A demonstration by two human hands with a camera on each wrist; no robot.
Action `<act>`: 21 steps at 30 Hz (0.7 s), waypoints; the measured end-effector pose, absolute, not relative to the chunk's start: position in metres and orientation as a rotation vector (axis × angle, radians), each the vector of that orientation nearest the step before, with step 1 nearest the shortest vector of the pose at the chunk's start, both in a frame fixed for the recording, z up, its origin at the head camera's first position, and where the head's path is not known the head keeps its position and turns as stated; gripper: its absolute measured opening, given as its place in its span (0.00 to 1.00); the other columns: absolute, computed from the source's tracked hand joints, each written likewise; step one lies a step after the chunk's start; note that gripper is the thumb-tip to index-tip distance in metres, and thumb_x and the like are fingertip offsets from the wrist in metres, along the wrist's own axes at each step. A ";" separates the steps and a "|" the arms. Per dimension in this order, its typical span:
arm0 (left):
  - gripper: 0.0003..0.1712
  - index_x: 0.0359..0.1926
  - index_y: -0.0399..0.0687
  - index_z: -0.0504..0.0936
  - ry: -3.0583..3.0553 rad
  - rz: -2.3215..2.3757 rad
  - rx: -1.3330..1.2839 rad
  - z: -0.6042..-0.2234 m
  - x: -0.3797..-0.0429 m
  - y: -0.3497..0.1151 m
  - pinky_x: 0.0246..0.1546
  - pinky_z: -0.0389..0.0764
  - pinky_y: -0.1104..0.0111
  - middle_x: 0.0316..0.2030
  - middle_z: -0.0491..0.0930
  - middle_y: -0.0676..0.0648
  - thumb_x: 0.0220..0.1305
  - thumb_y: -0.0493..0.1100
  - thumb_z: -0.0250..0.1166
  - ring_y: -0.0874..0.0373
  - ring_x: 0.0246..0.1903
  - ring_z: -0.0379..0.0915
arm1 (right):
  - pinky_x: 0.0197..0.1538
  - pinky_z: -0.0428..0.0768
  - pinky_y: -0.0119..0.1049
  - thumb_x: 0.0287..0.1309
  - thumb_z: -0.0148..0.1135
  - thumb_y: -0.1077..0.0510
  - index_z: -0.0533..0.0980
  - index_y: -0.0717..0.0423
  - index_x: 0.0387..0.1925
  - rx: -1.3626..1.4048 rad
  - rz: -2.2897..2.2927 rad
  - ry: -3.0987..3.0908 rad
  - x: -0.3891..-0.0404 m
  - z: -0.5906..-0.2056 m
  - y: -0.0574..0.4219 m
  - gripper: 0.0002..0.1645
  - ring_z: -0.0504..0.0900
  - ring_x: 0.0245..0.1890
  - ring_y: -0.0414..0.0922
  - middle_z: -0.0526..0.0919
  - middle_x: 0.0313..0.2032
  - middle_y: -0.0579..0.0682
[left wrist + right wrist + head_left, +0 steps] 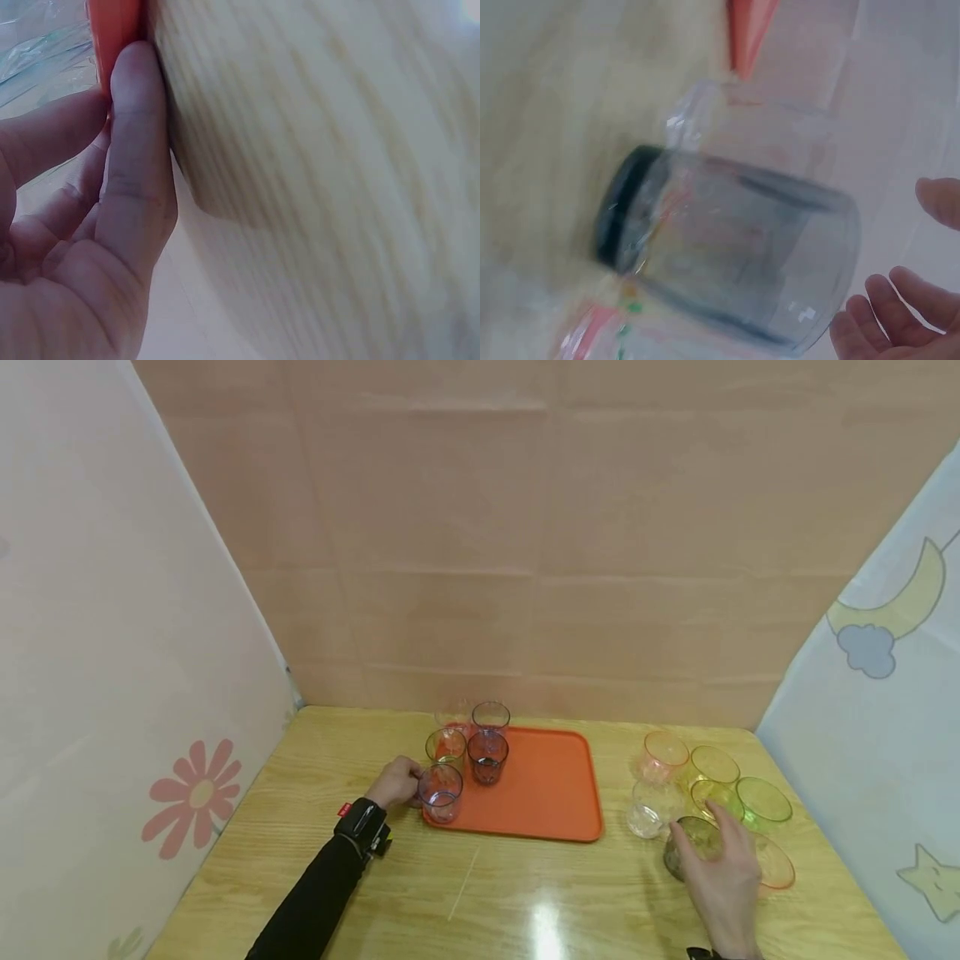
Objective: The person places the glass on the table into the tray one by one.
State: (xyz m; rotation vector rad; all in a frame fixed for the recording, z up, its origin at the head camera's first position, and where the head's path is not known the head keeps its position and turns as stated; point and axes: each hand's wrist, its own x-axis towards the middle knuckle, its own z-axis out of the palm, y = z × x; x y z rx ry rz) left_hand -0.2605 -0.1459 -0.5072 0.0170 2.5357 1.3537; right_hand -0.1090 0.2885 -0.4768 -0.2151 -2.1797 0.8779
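Note:
My left hand (pixel 396 783) pinches the left edge of an orange tray (pixel 555 785); the left wrist view shows thumb and fingers at its rim (pixel 118 30). Close beside that hand stands a blue-rimmed clear glass (pixel 441 810) on the tray's front left corner. Over at the right, my right hand (pixel 723 877) is spread above a smoky grey glass (pixel 677 860) standing upright on the table. In the right wrist view its fingers lie apart near the mouth of this grey glass (pixel 727 240), with thumb and fingers wide and nothing between them.
Behind the blue-rimmed glass, several more glasses stand on the tray's left side, including a dark one (pixel 487 764). Around the grey glass are a clear glass (pixel 645 818), a pink one (pixel 662 764), and yellow, green (pixel 765 802) and orange-rimmed ones. Walls enclose the table's back and sides.

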 end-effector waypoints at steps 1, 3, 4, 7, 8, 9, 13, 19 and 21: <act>0.08 0.33 0.32 0.83 2.531 1.362 0.016 -0.507 -0.261 -0.146 0.23 0.85 0.66 0.28 0.78 0.42 0.62 0.26 0.57 0.56 0.22 0.78 | 0.56 0.75 0.61 0.39 0.77 0.69 0.74 0.71 0.56 -0.230 0.872 -2.180 -0.107 -0.478 0.291 0.37 0.74 0.54 0.70 0.77 0.53 0.72; 0.08 0.33 0.32 0.83 2.519 1.376 0.003 -0.507 -0.261 -0.145 0.24 0.85 0.66 0.28 0.77 0.42 0.63 0.26 0.57 0.56 0.22 0.78 | 0.57 0.74 0.62 0.38 0.78 0.68 0.74 0.70 0.56 -0.257 0.861 -2.189 -0.104 -0.481 0.294 0.38 0.74 0.54 0.70 0.76 0.53 0.72; 0.08 0.32 0.33 0.83 2.516 1.377 0.001 -0.507 -0.262 -0.145 0.24 0.85 0.65 0.28 0.77 0.42 0.63 0.26 0.57 0.56 0.22 0.77 | 0.57 0.74 0.60 0.38 0.79 0.67 0.74 0.70 0.56 -0.270 0.852 -2.199 -0.103 -0.483 0.295 0.39 0.74 0.54 0.69 0.76 0.53 0.71; 0.07 0.32 0.33 0.83 2.517 1.373 0.000 -0.507 -0.262 -0.144 0.24 0.85 0.66 0.28 0.78 0.43 0.62 0.26 0.58 0.57 0.22 0.78 | 0.57 0.73 0.56 0.38 0.79 0.66 0.73 0.68 0.58 -0.301 0.853 -2.226 -0.098 -0.488 0.297 0.41 0.73 0.55 0.68 0.75 0.55 0.70; 0.07 0.32 0.33 0.83 2.516 1.374 -0.001 -0.507 -0.261 -0.144 0.24 0.85 0.66 0.28 0.78 0.43 0.62 0.26 0.58 0.57 0.22 0.78 | 0.56 0.73 0.55 0.39 0.79 0.65 0.73 0.68 0.59 -0.315 0.853 -2.237 -0.097 -0.489 0.297 0.41 0.73 0.55 0.68 0.75 0.55 0.69; 0.06 0.32 0.33 0.83 2.514 1.375 -0.001 -0.507 -0.261 -0.144 0.24 0.85 0.66 0.28 0.78 0.43 0.62 0.26 0.59 0.57 0.22 0.78 | 0.53 0.72 0.60 0.39 0.79 0.65 0.73 0.67 0.59 -0.323 0.855 -2.243 -0.096 -0.490 0.297 0.42 0.73 0.55 0.68 0.74 0.56 0.69; 0.06 0.32 0.32 0.83 2.518 1.378 0.017 -0.506 -0.260 -0.144 0.24 0.85 0.65 0.28 0.78 0.43 0.62 0.27 0.60 0.57 0.22 0.78 | 0.51 0.71 0.66 0.40 0.78 0.64 0.73 0.68 0.58 -0.350 0.860 -2.229 -0.092 -0.493 0.296 0.40 0.72 0.54 0.69 0.75 0.55 0.70; 0.06 0.34 0.31 0.83 2.514 1.387 0.011 -0.508 -0.261 -0.145 0.24 0.85 0.65 0.26 0.77 0.43 0.62 0.26 0.59 0.57 0.21 0.78 | 0.51 0.72 0.69 0.37 0.79 0.67 0.75 0.68 0.55 -0.382 0.851 -2.213 -0.087 -0.493 0.292 0.38 0.73 0.55 0.71 0.76 0.53 0.71; 0.06 0.34 0.31 0.83 2.513 1.387 0.009 -0.508 -0.261 -0.145 0.24 0.85 0.65 0.26 0.78 0.43 0.62 0.26 0.59 0.57 0.21 0.78 | 0.51 0.72 0.68 0.38 0.79 0.67 0.76 0.67 0.55 -0.403 0.850 -2.210 -0.086 -0.493 0.292 0.38 0.73 0.55 0.71 0.77 0.53 0.71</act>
